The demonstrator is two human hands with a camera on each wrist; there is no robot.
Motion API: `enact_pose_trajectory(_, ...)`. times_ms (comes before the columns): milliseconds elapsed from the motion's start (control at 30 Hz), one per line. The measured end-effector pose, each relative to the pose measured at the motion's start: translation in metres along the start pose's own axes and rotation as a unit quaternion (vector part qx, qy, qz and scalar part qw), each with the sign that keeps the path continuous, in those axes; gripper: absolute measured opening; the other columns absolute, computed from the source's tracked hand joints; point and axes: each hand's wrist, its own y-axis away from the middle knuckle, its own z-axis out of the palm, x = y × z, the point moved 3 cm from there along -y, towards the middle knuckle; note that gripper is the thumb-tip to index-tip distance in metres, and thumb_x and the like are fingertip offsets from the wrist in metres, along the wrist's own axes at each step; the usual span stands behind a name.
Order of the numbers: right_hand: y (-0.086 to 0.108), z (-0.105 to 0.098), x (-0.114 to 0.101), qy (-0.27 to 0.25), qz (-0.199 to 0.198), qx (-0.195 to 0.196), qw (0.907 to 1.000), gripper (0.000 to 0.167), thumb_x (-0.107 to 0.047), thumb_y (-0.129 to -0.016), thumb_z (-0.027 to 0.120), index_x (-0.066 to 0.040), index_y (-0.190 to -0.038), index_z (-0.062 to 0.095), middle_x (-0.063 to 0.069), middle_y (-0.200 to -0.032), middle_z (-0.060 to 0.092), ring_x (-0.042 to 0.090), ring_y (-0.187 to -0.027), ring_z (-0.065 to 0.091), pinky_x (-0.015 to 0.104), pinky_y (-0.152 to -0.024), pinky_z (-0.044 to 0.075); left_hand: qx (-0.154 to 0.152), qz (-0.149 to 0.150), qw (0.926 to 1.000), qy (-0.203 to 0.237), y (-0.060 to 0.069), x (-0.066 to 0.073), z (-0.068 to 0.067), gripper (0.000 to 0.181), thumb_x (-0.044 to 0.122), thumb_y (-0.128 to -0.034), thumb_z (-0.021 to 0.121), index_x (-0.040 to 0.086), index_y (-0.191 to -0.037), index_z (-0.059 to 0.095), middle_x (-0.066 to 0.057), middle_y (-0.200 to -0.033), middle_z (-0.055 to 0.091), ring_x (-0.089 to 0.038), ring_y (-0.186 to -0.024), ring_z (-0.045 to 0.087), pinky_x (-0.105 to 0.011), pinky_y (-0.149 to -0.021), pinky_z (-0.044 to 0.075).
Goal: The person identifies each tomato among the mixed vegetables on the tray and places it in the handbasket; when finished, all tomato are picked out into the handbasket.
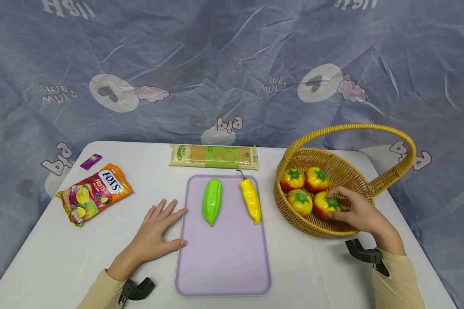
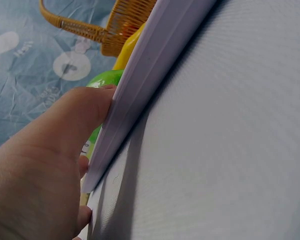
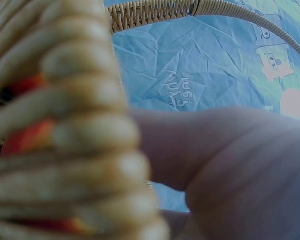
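In the head view, my right hand point(image 1: 353, 210) reaches over the near rim of a wicker basket point(image 1: 294, 219). Its thumb and fingers pinch a red-and-yellow tomato point(image 1: 322, 204) with a green leafy top, which lies in the basket beside several more like it point(image 1: 299, 203). The right wrist view shows mostly the blurred basket weave point(image 3: 90, 135), which hides the fingertips. My left hand point(image 1: 151, 238) lies spread on the table, fingertips and thumb at the left edge of a lilac tray point(image 1: 222, 266). On the tray are a green carambola-shaped fruit point(image 1: 212, 201) and a yellow pepper point(image 1: 250, 201).
A noodle packet point(image 1: 214, 156) lies behind the tray. To the left are a FOX'S candy bag point(image 1: 94, 194) and a small purple wrapped sweet point(image 1: 90, 161). The basket's tall handle point(image 1: 352, 127) arches over it. A blue printed cloth point(image 1: 224, 77) hangs behind the white table.
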Motion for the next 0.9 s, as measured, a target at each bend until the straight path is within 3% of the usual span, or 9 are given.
enact_pose_trajectory(167,-0.0002,-0.0001,0.0002,0.006,0.009,-0.005,0.9999,0.038,-0.003,-0.078,0.084,-0.006,-0.11,0.063,0.021,-0.117,0.066,0.046,-0.11,0.065,0.056,-0.091,0.057,0.001,0.001,1.0,0.003,-0.0001,0.0005,-0.0002,0.081,0.055,-0.0771,0.078,0.023,-0.149,0.054,-0.019,-0.162,0.041,-0.052,-0.152,0.027,-0.073,-0.119,0.017)
enact_pose_trajectory(367,-0.0008,0.0006,-0.0006,-0.003,0.017,-0.015,0.9997,0.038,-0.003,-0.08,0.082,-0.005,-0.112,0.062,0.025,-0.12,0.064,0.049,-0.109,0.065,0.063,-0.092,0.055,-0.001,-0.002,1.0,0.001,-0.0001,-0.0001,0.0003,0.082,0.055,-0.0771,0.078,0.024,-0.149,0.054,-0.018,-0.162,0.041,-0.052,-0.152,0.027,-0.073,-0.119,0.017)
enact_pose_trajectory(600,-0.0002,0.0021,0.0001,-0.007,0.014,-0.017,0.9997,0.041,-0.005,-0.081,0.083,-0.004,-0.114,0.059,0.025,-0.121,0.063,0.051,-0.112,0.064,0.063,-0.094,0.054,0.001,0.001,1.0,0.0,0.0004,-0.0002,0.0002,0.081,0.055,-0.0768,0.078,0.024,-0.148,0.055,-0.018,-0.161,0.041,-0.052,-0.152,0.027,-0.073,-0.119,0.017)
enact_pose_trajectory(900,-0.0005,0.0011,0.0017,-0.02,0.056,-0.012,0.9982,0.047,-0.014,-0.086,0.081,0.0,-0.12,0.052,0.035,-0.131,0.056,0.063,-0.122,0.056,0.069,-0.098,0.049,0.003,0.002,1.0,0.003,0.0003,-0.0004,0.0003,0.081,0.054,-0.0769,0.078,0.024,-0.149,0.055,-0.018,-0.162,0.041,-0.052,-0.152,0.027,-0.073,-0.119,0.017)
